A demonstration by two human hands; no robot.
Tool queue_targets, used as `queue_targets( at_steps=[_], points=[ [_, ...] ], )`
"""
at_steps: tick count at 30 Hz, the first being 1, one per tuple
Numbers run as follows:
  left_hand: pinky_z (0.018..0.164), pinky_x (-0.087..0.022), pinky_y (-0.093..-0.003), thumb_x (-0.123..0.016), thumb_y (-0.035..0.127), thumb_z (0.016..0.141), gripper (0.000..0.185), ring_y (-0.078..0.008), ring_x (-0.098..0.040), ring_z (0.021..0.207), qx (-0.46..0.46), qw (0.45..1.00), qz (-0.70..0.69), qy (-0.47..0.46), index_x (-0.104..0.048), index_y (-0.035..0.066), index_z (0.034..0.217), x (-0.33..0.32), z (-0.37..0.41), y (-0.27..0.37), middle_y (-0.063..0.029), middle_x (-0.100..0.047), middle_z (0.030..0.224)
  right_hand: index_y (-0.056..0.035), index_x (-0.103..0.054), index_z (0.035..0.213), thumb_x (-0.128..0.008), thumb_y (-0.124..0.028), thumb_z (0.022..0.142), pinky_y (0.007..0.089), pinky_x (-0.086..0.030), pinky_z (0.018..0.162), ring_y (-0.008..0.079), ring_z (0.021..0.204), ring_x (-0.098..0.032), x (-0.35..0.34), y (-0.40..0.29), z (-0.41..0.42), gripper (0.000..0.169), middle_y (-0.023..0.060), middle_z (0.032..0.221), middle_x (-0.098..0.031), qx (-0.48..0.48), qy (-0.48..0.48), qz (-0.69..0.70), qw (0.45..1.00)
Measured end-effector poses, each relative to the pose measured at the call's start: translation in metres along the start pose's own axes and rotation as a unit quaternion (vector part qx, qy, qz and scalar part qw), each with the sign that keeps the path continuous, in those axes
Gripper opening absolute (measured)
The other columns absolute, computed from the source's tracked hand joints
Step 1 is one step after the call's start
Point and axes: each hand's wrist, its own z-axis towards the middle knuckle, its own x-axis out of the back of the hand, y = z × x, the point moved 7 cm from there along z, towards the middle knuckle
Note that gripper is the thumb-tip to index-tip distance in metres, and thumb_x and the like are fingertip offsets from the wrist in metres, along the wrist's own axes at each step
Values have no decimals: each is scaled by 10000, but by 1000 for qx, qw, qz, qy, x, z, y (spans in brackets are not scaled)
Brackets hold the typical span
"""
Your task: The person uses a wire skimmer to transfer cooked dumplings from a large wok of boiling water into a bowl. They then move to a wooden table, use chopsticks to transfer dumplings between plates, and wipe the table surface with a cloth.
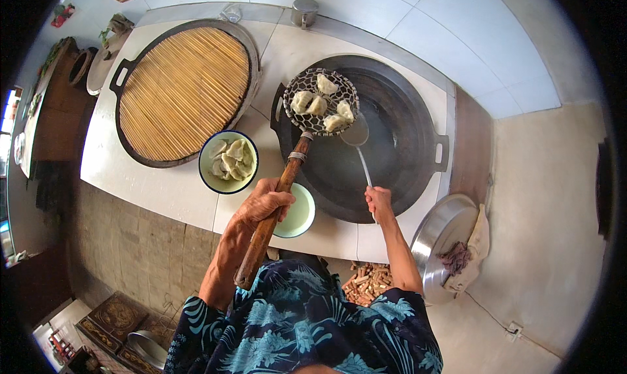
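My left hand (267, 201) is closed around the wooden handle of a wire skimmer (322, 101), which holds several dumplings (326, 84) over the left part of a large iron wok (387, 178). In my right hand (378, 201) is the thin handle of a metal ladle (356, 131); its bowl is beside and partly below the skimmer, over the cloudy liquid in the wok. An enamel bowl with a dark blue rim (201, 166) holds more dumplings, left of my left hand. Partly behind that hand stands a pale green bowl (302, 212) with whitish liquid.
A second wok (120, 124) at the left is covered by a mat of thin stalks (183, 92). A metal mug (304, 12) stands by the tiled wall. At the right, a large metal basin (431, 232) leans beside the stove, with cloths on it. Corncobs (372, 283) lie below the counter.
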Motion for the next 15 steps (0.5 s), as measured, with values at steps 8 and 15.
queue_targets(
  at_steps=[8,15],
  points=[
    [425,-380,-270,-642,145,749,182,-133,-513,440,-20,995,88,-32,-537,-3,743,0,1,8,-57,-549,578,-38,-572,690,-633,-170,871,226,-233,321,51,378,-344,19,-14,-78,232,4,539,-481,56,-3,-18,998],
    [421,-386,-254,-651,170,757,195,-124,-505,455,-10,999,34,-23,-541,10,735,1,-7,7,-42,-544,591,-14,-599,754,-630,-177,892,207,-238,337,48,393,-343,21,-19,-175,215,13,575,-505,8,-31,-52,998]
  ],
)
